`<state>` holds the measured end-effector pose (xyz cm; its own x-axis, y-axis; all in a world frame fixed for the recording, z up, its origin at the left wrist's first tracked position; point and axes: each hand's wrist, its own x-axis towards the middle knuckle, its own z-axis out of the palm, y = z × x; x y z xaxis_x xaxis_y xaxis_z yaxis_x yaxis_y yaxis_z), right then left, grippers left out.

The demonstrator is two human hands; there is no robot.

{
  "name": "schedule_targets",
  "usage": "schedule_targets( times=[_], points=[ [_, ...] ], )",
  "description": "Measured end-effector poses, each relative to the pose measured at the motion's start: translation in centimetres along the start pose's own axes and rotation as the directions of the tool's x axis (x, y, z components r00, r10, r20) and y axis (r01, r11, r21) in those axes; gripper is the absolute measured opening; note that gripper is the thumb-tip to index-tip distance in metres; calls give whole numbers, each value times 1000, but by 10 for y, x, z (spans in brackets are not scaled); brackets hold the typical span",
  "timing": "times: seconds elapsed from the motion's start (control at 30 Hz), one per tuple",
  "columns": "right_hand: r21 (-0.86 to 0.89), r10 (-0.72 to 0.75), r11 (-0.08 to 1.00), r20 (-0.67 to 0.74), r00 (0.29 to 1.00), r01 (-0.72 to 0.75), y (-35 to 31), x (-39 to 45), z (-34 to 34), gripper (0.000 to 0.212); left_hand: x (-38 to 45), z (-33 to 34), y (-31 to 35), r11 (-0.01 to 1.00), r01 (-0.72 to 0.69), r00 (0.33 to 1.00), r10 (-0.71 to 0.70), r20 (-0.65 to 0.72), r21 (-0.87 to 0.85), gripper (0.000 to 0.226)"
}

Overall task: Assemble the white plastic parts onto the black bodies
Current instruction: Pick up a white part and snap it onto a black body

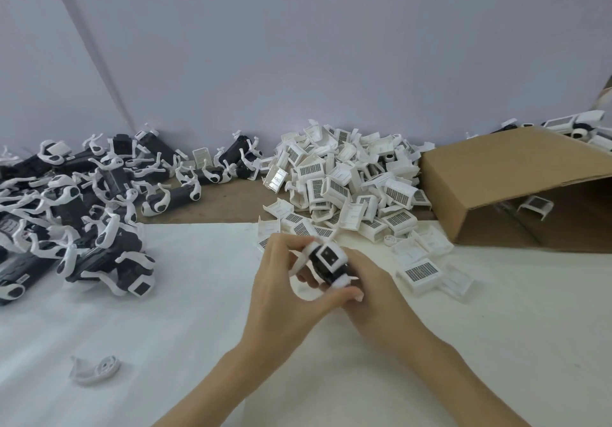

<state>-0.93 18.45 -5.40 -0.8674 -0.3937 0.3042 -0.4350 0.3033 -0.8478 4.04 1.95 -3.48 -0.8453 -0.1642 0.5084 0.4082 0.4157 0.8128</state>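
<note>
Loose white piece [95, 369] lies alone on the white sheet [172, 320], near left. Mid-table, both hands meet over the sheet: left hand [281, 297] and right hand [371, 290] each curl round one black body [326, 262], white part [329, 256] on its upper end, held clear of the table. Just beyond, heap of white parts [351, 181]. Left, pile of black bodies [82, 201] with white arms fitted. Right, cardboard box [516, 181] on its side, mouth open. Wall [298, 62] behind.
</note>
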Motion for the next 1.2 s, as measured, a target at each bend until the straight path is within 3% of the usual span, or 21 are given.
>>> schedule_targets(
  times=[0.07,0.17,0.33,0.4,0.53,0.63,0.77,0.93,1.0,1.1,1.2],
  points=[
    [21,-28,999,-19,999,29,0,-1,2,61,-3,3,-1,998,-55,998,54,10,36,66],
    [33,-95,995,-32,995,96,0,0,-4,59,-4,4,4,998,-40,999,41,7,-49,51],
    [-176,-155,975,-82,985,138,-4,4,-12,62,10,-5,12,944,140,990,-130,53,-300,19],
    [-228,-156,967,-169,973,115,-5,5,-19,55,18,-17,7,957,154,987,-139,78,-247,33],
    [-249,-141,965,-229,963,83,-6,4,-23,57,20,-28,-8,988,70,962,-103,251,135,59],
    [-220,-126,972,-181,975,85,-5,5,-27,66,22,-28,-16,998,57,963,-61,263,22,59],
    [-256,-106,962,-38,994,93,-3,7,-40,78,27,-32,-25,997,-81,969,80,234,-5,70],
    [-414,-336,872,-122,934,260,-5,8,-40,73,27,-28,-33,963,-244,955,218,201,112,76],
    [-421,-363,863,-134,922,278,-7,8,-40,72,27,-29,-33,952,-278,951,253,181,128,74],
    [-292,-220,938,-91,971,185,-10,7,-45,70,29,-36,-30,986,-163,965,153,212,29,69],
    [-86,-59,995,-71,996,53,-11,7,-45,50,30,-33,-21,962,185,965,-140,222,-198,62]
  ],
)
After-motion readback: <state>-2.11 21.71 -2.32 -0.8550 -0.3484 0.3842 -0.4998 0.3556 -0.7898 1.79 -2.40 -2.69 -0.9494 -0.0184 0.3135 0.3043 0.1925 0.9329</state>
